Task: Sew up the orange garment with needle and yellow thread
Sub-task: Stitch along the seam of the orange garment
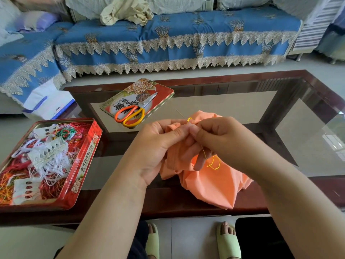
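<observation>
Over the near edge of the glass surface [233, 107], both hands worked a stitch. The left hand [158, 144] pinched a fold of the orange garment [209, 186], fingers curled round it; the right hand [222, 139] pinched the cloth and, apparently, the needle's rear. The needle [179, 113] pointed up and away to the left, its long axis slanting out of the fold. The yellow thread [212, 163] looped below the right hand. Next, probably, the needle needed drawing through and the slack pulled snug.
</observation>
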